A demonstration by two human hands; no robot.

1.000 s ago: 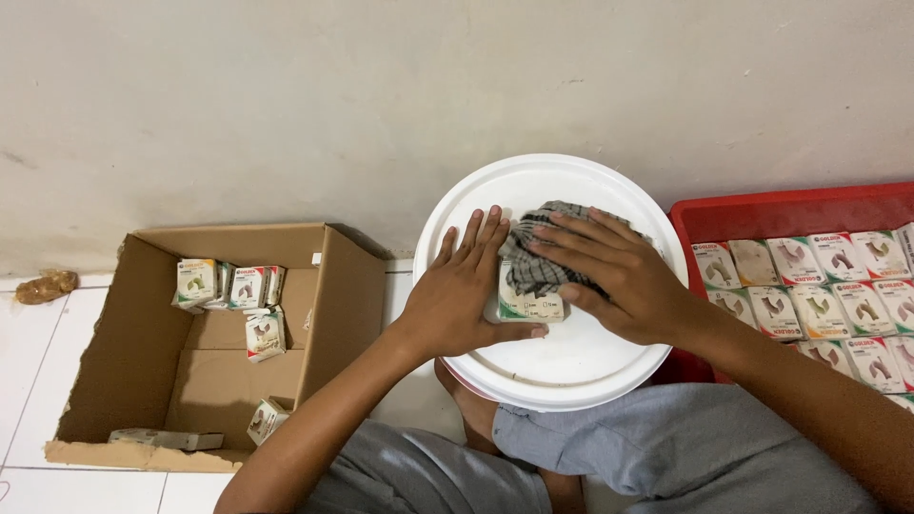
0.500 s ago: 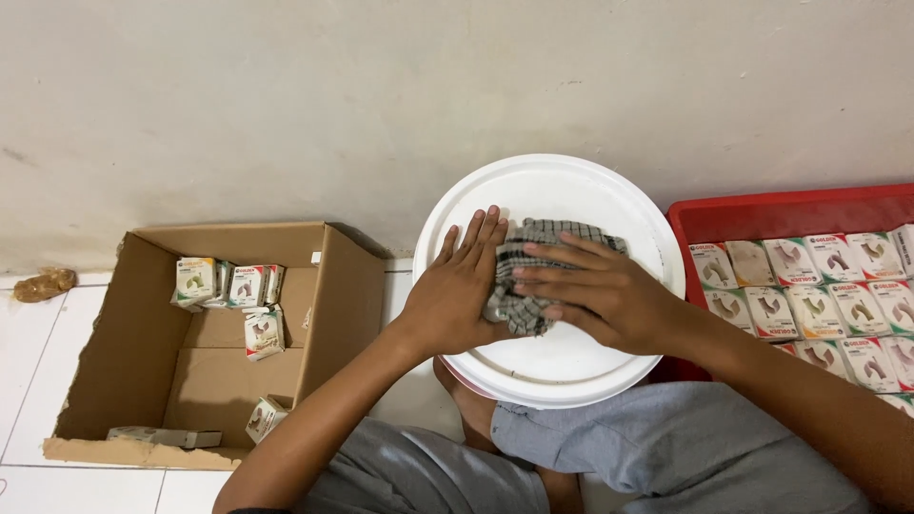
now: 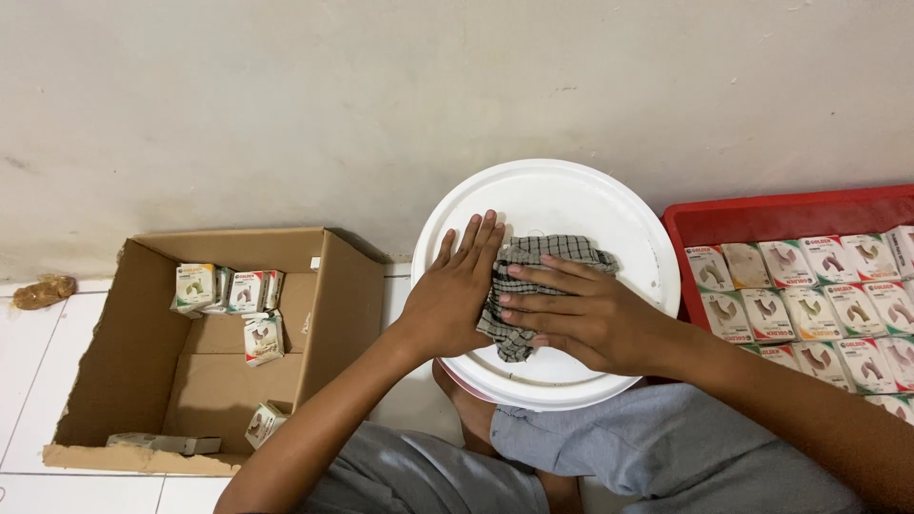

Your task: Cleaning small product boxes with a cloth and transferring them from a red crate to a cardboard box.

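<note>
Flat and spread, the fingers of the right hand point(image 3: 590, 319) are pressed on a checked cloth point(image 3: 533, 286); the left hand point(image 3: 452, 295) is laid open beside it. Soft and limp, it is bunched on the white lid point(image 3: 571, 195), best pinched at a fold.

Two hands: left point(image 3: 446, 303) and right point(image 3: 588, 319). One checked cloth point(image 3: 533, 286). One round white lid point(image 3: 571, 205). One brown cardboard box point(image 3: 347, 286), about seven small packs point(image 3: 249, 290) inside. One red tray point(image 3: 762, 214), many small boxes point(image 3: 809, 286) in rows, too many cut off to count.
</note>
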